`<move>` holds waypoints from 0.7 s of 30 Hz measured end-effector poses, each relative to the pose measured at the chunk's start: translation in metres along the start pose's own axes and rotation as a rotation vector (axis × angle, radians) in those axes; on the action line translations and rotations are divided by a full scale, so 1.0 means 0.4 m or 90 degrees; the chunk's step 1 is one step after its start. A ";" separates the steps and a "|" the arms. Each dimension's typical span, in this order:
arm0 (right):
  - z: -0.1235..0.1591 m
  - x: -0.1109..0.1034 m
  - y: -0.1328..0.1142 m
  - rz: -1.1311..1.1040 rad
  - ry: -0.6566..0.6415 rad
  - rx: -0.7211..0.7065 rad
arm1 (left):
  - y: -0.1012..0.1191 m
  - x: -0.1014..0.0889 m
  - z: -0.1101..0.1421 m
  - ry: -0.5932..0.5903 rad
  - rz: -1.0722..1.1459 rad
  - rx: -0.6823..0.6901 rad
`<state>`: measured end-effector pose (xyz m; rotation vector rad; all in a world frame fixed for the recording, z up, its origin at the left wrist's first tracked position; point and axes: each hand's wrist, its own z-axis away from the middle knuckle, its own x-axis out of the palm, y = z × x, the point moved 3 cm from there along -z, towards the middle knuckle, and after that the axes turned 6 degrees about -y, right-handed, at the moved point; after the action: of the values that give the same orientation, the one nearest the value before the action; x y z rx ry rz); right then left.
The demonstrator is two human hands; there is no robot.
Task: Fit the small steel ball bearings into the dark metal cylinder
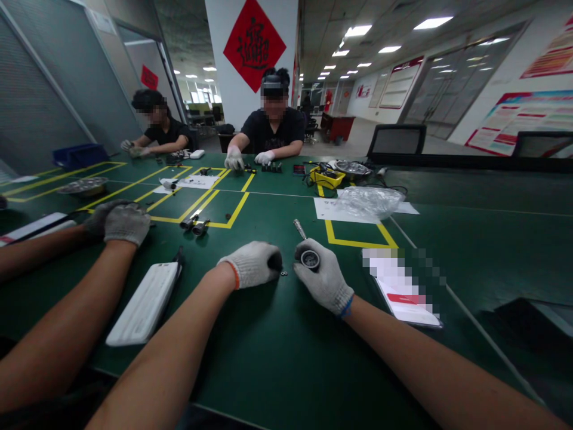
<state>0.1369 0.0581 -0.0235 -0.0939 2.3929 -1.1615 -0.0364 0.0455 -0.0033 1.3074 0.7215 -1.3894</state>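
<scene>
My left hand, in a white knit glove with a dark fingertip area, rests low over the green table with its fingers curled together. Whether anything is between those fingertips is hidden. Beside them lie small metal rings. My right hand, gloved too, is wrapped round a cup-like round metal part, its open end facing up. A slim metal rod sticks out beyond the right fingers; I cannot tell whether it joins the round part.
Two metal cylinders lie ahead on the left. A white box-like device and a phone-like slab flank my arms. A co-worker's gloved hands are at left; two people sit opposite. Plastic bag and yellow tray lie ahead right.
</scene>
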 end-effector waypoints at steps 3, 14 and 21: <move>-0.001 -0.002 -0.002 0.004 0.009 -0.007 | -0.004 0.000 -0.002 -0.010 0.001 -0.008; 0.003 -0.001 -0.009 0.013 0.007 -0.024 | -0.006 -0.007 0.000 0.041 0.028 -0.014; -0.002 0.005 -0.011 -0.002 0.026 -0.029 | -0.002 -0.031 0.005 0.174 0.146 0.031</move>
<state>0.1343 0.0555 -0.0206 -0.0897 2.4563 -1.1196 -0.0396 0.0472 0.0090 1.5856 0.6961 -1.0628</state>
